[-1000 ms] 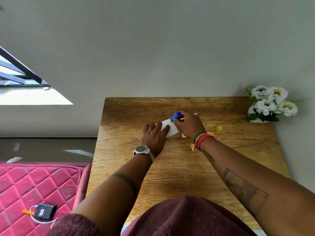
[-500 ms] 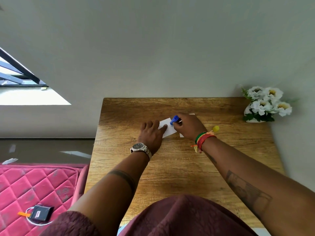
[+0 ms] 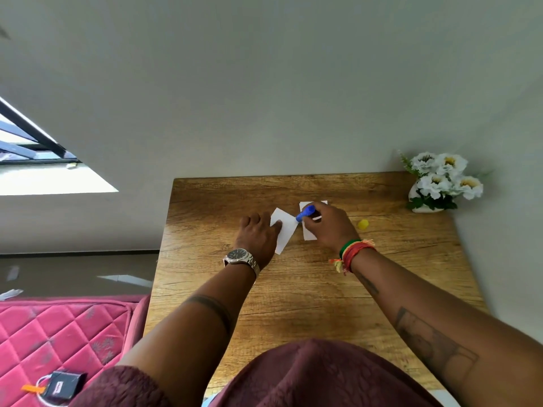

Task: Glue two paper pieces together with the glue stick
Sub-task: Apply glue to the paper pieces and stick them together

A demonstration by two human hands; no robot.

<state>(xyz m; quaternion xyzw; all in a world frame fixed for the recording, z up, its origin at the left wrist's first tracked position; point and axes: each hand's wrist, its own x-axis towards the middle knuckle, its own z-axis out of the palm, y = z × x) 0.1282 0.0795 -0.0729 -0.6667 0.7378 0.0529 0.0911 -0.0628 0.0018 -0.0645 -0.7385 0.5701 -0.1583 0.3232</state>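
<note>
Two white paper pieces lie on the wooden table (image 3: 293, 304). The left paper piece (image 3: 286, 230) is pinned flat under the fingers of my left hand (image 3: 258, 235). My right hand (image 3: 329, 227) grips a blue glue stick (image 3: 305, 212), its tip touching the right corner of that left piece. The second paper piece (image 3: 308, 232) lies partly hidden under my right hand. A small yellow cap (image 3: 363, 224) rests on the table to the right of my right hand.
A white vase of white flowers (image 3: 440, 183) stands at the table's far right corner against the wall. A pink quilted mattress (image 3: 58, 342) with a small black device (image 3: 63, 384) on it lies left of the table.
The left paper piece now shows more fully, lying further left from under my right hand. My left hand has slid left with it. The glue stick tip stays on the paper.
</note>
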